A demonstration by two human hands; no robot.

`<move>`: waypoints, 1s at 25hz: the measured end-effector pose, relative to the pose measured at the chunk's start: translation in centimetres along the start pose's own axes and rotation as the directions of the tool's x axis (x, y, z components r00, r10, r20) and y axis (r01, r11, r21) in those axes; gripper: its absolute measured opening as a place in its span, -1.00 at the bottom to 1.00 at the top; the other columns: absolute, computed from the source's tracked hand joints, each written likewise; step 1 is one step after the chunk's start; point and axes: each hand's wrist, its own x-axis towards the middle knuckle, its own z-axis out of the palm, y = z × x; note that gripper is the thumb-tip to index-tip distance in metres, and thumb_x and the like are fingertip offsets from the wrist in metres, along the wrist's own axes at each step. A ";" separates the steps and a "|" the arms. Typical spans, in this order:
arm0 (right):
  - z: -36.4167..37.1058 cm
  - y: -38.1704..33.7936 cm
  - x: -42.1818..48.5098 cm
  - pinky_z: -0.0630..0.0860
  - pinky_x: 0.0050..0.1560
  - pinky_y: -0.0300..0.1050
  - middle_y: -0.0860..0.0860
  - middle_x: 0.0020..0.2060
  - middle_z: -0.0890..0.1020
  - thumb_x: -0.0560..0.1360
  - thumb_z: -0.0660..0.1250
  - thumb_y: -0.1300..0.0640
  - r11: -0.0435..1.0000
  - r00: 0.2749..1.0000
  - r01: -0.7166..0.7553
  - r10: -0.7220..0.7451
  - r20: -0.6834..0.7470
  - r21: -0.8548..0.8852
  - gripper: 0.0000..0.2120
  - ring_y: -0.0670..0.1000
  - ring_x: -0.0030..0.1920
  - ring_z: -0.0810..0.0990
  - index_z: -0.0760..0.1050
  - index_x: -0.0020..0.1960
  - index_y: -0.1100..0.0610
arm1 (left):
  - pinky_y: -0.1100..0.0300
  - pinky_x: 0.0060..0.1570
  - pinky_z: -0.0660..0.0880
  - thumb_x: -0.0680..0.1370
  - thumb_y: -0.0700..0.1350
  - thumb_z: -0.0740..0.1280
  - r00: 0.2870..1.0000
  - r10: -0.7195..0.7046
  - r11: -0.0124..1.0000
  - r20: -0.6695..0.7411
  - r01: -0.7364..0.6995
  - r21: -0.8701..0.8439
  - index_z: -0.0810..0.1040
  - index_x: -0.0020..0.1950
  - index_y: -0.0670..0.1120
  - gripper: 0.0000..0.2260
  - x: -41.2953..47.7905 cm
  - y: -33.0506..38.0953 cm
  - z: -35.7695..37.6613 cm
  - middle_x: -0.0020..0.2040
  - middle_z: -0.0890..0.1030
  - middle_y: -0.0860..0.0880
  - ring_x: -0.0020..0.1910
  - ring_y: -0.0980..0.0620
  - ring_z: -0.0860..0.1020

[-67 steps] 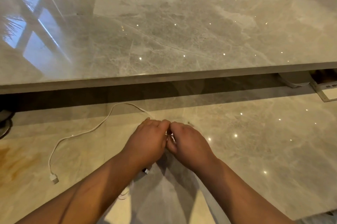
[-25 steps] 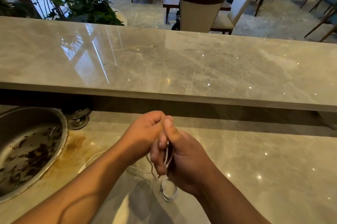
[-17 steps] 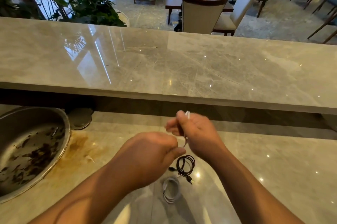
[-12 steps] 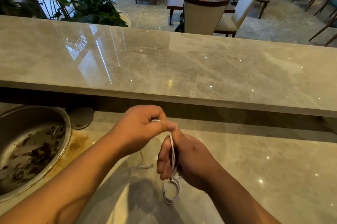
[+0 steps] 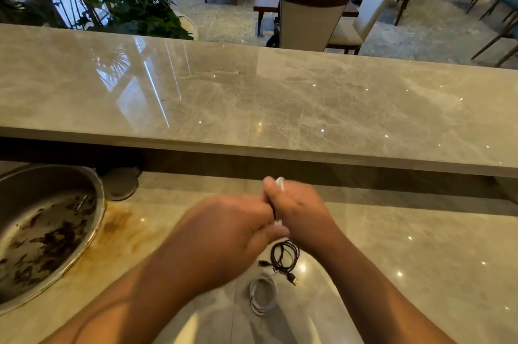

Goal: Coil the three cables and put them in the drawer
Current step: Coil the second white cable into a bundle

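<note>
At the lower centre of the frame, above the worktop (image 5: 392, 231), we are pinching the thin, limp white cable (image 5: 279, 182) in our right hand (image 5: 297, 212) while our blurred left hand (image 5: 229, 231), seemingly closed on it, is winding.

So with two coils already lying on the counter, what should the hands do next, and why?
Probably finish winding the white cable held between the left hand and right hand, then lay it beside the black coil and white coil. No drawer is in view yet.
</note>
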 end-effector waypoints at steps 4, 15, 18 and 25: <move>1.5 -1.4 -2.9 0.60 -0.20 0.00 0.17 -0.36 0.70 0.68 -0.01 -0.31 0.906 0.935 -0.244 0.125 0.332 0.346 -0.26 0.14 -0.36 0.66 0.61 -0.20 0.26 | 0.26 -0.33 0.44 0.51 0.16 0.43 0.961 -0.278 0.874 -0.006 0.250 -0.417 0.58 -0.29 0.05 -0.74 2.4 -3.7 -1.2 -0.36 0.58 0.14 -0.36 0.20 0.50; -0.1 0.2 -0.4 0.64 -0.14 -0.26 0.06 -0.20 0.80 0.76 0.14 -0.03 0.971 0.994 -0.085 0.098 -0.047 0.224 -0.53 -0.09 -0.18 0.77 0.71 -0.08 0.18 | 0.22 -0.25 0.38 0.66 0.18 0.26 0.957 -0.261 0.961 0.127 0.270 -0.058 0.46 -0.27 0.16 -0.69 -0.3 1.4 -0.1 -0.25 0.55 0.11 -0.25 0.16 0.51; 0.3 0.5 -1.6 0.59 -0.20 -0.20 0.00 -0.35 0.73 0.79 0.08 0.03 0.986 0.987 -0.134 0.124 0.107 0.096 -0.46 -0.11 -0.30 0.70 0.65 -0.23 0.10 | 0.33 -0.28 0.39 0.61 0.18 0.32 0.973 -0.182 0.976 0.143 0.197 -0.092 0.55 -0.25 0.13 -0.72 0.9 0.9 -2.0 -0.29 0.61 0.11 -0.21 0.19 0.57; 2.5 -1.0 -3.6 0.54 -0.32 -0.09 0.16 -0.43 0.59 0.67 0.11 -0.31 0.584 0.933 -0.338 0.103 0.346 0.738 -0.33 0.06 -0.44 0.57 0.55 -0.28 0.22 | 0.16 -0.26 0.54 0.65 -0.10 0.34 0.917 -0.353 0.617 0.188 0.379 -0.690 0.62 -0.28 -0.03 -0.71 1.6 -2.0 1.5 -0.40 0.60 -0.01 -0.39 0.10 0.59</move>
